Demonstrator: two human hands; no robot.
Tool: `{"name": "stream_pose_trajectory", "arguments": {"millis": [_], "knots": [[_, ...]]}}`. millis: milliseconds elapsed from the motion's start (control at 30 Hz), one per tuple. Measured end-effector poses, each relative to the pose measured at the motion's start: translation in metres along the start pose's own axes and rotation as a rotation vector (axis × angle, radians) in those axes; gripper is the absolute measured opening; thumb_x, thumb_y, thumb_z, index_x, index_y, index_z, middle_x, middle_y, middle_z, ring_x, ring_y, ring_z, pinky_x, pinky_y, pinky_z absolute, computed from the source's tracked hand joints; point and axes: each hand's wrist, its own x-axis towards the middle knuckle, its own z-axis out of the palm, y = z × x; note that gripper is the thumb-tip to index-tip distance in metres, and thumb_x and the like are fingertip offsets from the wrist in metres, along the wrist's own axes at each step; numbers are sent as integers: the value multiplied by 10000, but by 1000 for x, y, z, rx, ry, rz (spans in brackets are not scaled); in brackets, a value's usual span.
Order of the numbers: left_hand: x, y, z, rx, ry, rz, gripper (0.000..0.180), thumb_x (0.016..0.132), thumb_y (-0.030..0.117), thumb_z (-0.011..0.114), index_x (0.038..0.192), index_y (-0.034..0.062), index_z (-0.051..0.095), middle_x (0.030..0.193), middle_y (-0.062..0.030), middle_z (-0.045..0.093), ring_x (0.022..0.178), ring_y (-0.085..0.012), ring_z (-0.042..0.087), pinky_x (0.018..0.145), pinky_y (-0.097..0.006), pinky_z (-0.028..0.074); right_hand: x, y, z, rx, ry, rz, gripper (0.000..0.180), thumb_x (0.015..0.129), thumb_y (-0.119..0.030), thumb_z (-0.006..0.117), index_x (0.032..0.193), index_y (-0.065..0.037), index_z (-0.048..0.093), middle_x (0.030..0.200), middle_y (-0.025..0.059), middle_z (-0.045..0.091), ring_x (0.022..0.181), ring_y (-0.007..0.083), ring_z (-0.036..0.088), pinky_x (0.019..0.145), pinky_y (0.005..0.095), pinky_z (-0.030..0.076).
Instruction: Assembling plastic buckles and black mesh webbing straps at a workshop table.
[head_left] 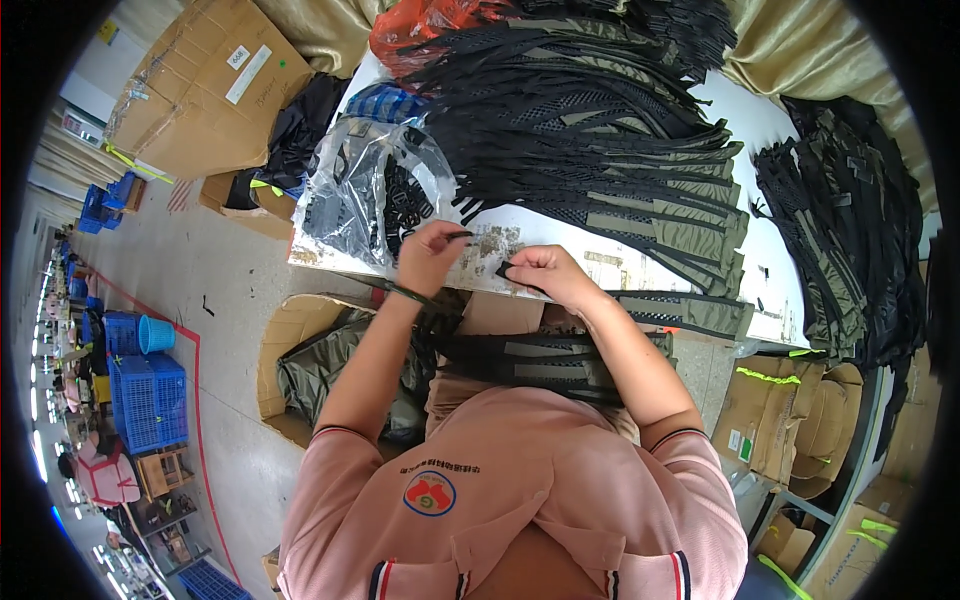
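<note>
At the table's front edge, my left hand (430,258) pinches a small dark piece (461,235), too small to name for sure. To its right, my right hand (550,272) is closed on the end of a black strap (507,270). A gap separates the two held pieces. Close to my right forearm lies a strap panel of black mesh and olive fabric (690,312), partly over the table edge. More such panels (540,350) rest across my lap. Beside my left hand an opened clear plastic bag (350,190) holds black plastic buckles (405,195).
A large pile of black and olive strap panels (600,150) covers much of the white table (775,285). More hang at the right (835,240). A carton with dark fabric (275,350) stands below left, a tall carton (205,85) behind it, and blue crates (148,400) further left.
</note>
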Motion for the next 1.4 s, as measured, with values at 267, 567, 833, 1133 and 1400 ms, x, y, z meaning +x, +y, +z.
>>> {"name": "stream_pose_trajectory", "arguments": {"millis": [267, 567, 833, 1133, 1400], "knots": [[-32, 32, 38, -994, -168, -214, 185, 815, -45, 620, 980, 20, 564, 881, -19, 605, 768, -81, 591, 677, -210, 499, -25, -17, 3, 468, -86, 153, 68, 822, -78, 642, 871, -32, 655, 732, 14, 627, 628, 81, 559, 585, 199, 443], [-42, 39, 47, -847, -74, 128, 263, 801, -113, 585, 1031, 10, 546, 976, -73, 612, 894, -130, 598, 799, -245, 485, -31, -17, -1, 600, -37, 124, 112, 827, -107, 645, 902, -23, 653, 768, 28, 634, 670, 87, 574, 597, 190, 429], [-43, 49, 41, -333, 76, 345, 237, 743, -80, 650, 960, 4, 602, 1030, -127, 628, 884, -211, 629, 766, -283, 500, -34, -23, 12, 412, 100, -42, 71, 851, -85, 619, 872, -21, 639, 729, -7, 596, 626, 54, 490, 591, 181, 394], [-40, 52, 36, -252, 101, 381, 236, 735, -68, 650, 949, 23, 611, 1047, -139, 636, 915, -276, 632, 759, -315, 511, -32, -29, 10, 430, 64, -51, 62, 852, -70, 615, 861, -11, 634, 720, -1, 597, 628, 54, 489, 597, 196, 406], [-37, 51, 29, -315, 42, 374, 234, 727, -85, 629, 929, 30, 606, 1047, -133, 636, 904, -266, 635, 750, -305, 519, -29, -28, -2, 357, -9, -118, 113, 823, -7, 634, 928, 21, 602, 732, 60, 634, 630, 96, 573, 600, 225, 463]]}}
